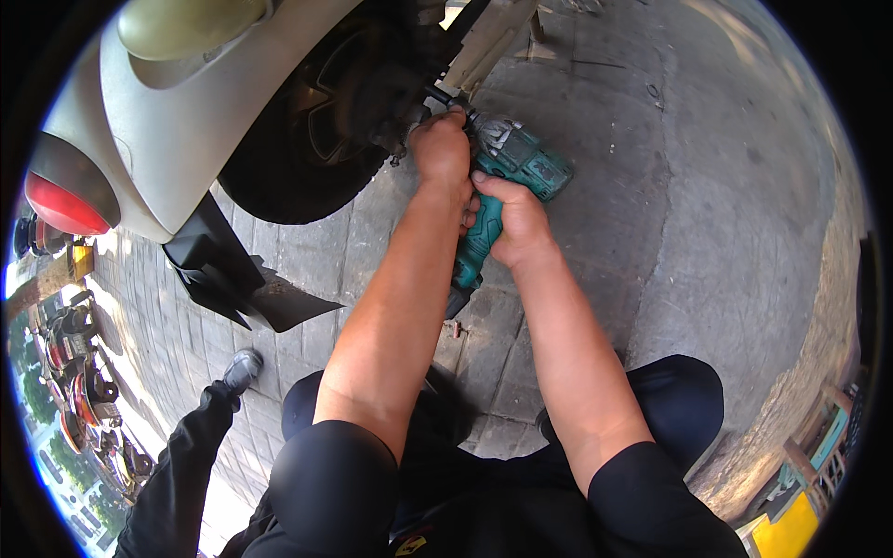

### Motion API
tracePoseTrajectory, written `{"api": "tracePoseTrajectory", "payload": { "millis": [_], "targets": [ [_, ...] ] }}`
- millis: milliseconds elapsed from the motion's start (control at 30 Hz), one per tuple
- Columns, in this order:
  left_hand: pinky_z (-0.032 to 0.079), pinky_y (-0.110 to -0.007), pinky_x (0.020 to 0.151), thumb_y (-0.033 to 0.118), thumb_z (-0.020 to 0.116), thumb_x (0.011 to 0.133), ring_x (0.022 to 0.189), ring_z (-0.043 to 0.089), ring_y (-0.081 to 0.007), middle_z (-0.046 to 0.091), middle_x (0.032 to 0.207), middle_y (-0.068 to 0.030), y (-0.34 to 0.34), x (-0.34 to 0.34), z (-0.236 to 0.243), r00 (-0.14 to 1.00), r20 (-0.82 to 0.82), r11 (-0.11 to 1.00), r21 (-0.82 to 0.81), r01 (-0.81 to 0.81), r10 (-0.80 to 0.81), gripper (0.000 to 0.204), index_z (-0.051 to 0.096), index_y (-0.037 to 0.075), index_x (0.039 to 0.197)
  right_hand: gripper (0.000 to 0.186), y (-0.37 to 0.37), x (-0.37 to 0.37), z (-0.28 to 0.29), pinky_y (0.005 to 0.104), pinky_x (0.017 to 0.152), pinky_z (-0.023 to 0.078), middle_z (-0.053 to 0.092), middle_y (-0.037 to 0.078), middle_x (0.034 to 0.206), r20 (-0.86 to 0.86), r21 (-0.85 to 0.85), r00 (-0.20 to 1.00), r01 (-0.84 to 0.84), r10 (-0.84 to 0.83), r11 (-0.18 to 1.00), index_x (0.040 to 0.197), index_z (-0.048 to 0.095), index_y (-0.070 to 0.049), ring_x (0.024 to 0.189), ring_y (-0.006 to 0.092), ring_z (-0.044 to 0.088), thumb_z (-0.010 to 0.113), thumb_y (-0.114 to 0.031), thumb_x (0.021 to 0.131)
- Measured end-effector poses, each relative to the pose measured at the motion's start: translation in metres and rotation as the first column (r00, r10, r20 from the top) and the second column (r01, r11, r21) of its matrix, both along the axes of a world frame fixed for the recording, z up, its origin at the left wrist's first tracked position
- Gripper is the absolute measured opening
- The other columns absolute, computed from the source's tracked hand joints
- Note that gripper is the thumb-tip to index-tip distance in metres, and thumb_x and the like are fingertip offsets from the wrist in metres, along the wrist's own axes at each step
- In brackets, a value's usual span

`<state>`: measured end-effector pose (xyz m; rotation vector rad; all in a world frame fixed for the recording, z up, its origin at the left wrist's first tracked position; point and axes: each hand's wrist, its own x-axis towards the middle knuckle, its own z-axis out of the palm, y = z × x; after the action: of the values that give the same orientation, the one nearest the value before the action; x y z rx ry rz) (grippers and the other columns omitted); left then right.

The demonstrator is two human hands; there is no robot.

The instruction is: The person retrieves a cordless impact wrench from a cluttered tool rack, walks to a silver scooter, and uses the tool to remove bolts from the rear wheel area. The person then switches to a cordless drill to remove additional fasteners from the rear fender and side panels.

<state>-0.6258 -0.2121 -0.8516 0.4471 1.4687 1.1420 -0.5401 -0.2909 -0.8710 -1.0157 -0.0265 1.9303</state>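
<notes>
A teal cordless impact wrench (535, 167) with a grey metal nose points up-left at the hub area of a scooter's rear wheel (321, 130). My right hand (516, 219) is closed round its grip, the thumb lying along the upper side. My left hand (441, 149) is closed at the front of the tool, around the dark socket end; its fingers are partly hidden. A dark shaft (439, 94) runs from the nose toward the wheel side. Shadow hides where the socket meets the scooter.
The scooter's pale body panel (205, 102), red tail light (67, 191) and black mudguard (219, 260) are at the left. A wooden piece (488, 46) is at the top. Another person's leg (191, 446) stands at lower left, before parked motorbikes (88, 391). Grey paving lies beneath.
</notes>
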Motion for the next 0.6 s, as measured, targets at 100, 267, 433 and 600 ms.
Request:
{"api": "tracePoseTrajectory", "payload": {
  "millis": [100,267,433,600],
  "targets": [
    [0.042,-0.039,0.056,0.020,0.060,0.092,0.063,0.052,-0.0208,0.057,0.077,-0.0070,-0.001,0.002,0.003,1.000,0.017,1.000,-0.014,-0.024,0.024,0.018,0.060,0.003,0.087,0.013,0.000,-0.002,0.004,0.0365,0.052,0.047,0.059,0.005,0.067,0.034,-0.046,0.999,0.017,-0.015,0.999,0.085,0.064,-0.009,0.054,0.0201,0.056,0.071,-0.019,0.082],
    [0.041,-0.038,0.058,0.021,0.060,0.092,0.066,0.052,-0.0201,0.057,0.078,-0.0057,0.001,0.001,-0.003,0.997,0.064,0.999,0.003,-0.032,0.032,0.020,0.062,0.002,0.086,0.016,-0.002,-0.004,0.009,0.0354,0.051,0.045,0.058,0.005,0.067,0.037,-0.063,0.999,0.042,-0.039,0.997,0.079,0.064,-0.008,0.052,0.0188,0.054,0.072,-0.021,0.082],
    [0.049,-0.039,0.071,0.021,0.057,0.094,0.080,0.061,-0.0229,0.063,0.093,-0.0072,0.004,-0.003,-0.012,0.984,0.180,0.999,0.049,-0.001,-0.008,0.022,0.062,0.001,0.101,0.013,-0.005,-0.006,0.010,0.0314,0.049,0.043,0.057,0.003,0.067,0.022,-0.016,0.996,0.081,-0.081,0.997,0.079,0.063,-0.008,0.054,0.0146,0.053,0.071,-0.018,0.084],
    [0.050,-0.043,0.088,0.027,0.045,0.099,0.094,0.063,-0.0283,0.066,0.103,-0.0112,0.005,-0.004,-0.019,0.990,0.144,0.999,0.052,-0.002,-0.005,0.030,0.060,0.002,0.108,0.014,-0.005,0.001,0.006,0.0300,0.048,0.043,0.058,0.003,0.067,0.017,0.019,0.999,0.044,-0.045,0.999,0.078,0.064,-0.007,0.053,0.0138,0.053,0.071,-0.017,0.083]
  ]
}}
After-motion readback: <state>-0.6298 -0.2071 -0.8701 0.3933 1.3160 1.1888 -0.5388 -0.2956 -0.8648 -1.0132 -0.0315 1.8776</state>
